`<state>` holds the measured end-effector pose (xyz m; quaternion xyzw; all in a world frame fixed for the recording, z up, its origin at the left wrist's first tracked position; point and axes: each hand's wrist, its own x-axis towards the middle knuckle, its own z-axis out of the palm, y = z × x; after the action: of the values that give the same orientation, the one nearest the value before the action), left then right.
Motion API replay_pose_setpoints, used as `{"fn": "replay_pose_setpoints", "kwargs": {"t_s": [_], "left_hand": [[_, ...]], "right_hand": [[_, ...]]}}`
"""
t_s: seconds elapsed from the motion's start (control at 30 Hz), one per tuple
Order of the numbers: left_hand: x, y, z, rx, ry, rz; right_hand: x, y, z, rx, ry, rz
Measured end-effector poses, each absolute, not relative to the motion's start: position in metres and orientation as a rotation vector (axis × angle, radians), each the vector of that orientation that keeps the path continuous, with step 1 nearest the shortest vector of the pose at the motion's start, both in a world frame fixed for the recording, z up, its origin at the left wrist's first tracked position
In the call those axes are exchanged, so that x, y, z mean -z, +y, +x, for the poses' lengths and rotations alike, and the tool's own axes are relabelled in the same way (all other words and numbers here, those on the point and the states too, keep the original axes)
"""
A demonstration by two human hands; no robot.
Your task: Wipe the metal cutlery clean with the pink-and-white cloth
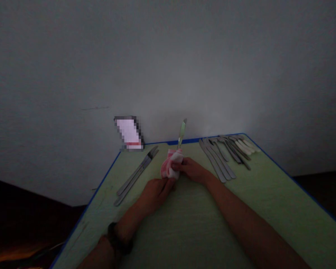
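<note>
A table knife (182,132) points blade up and away from me, its handle hidden by a red-and-white cloth (168,166) and my fingers. My right hand (193,170) is closed on the cloth, which is wrapped around the knife. Just below, my left hand (158,192) is closed at the lower end of the knife, against the bottom of the cloth. Two more table knives (134,177) lie side by side on the table, left of my hands.
The light green table (184,231) has a blue edge and stands against a grey wall (168,67). Several knives (217,160), spoons and forks (232,149) and white-handled cutlery (245,146) lie at the right. A pixelated bright-screened device (130,132) leans at the back left.
</note>
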<state>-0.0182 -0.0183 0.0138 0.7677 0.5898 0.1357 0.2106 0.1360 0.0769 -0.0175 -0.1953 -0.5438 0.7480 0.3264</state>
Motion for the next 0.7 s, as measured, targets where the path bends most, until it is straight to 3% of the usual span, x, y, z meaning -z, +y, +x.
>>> {"fn": "replay_pose_setpoints", "kwargs": {"t_s": [0.7], "left_hand": [[-0.0130, -0.0183, -0.0186, -0.372, 1.631, 2.170]], "right_hand": [[0.0193, 0.0779, 0.1361, -1.962, -1.445, -0.508]]}}
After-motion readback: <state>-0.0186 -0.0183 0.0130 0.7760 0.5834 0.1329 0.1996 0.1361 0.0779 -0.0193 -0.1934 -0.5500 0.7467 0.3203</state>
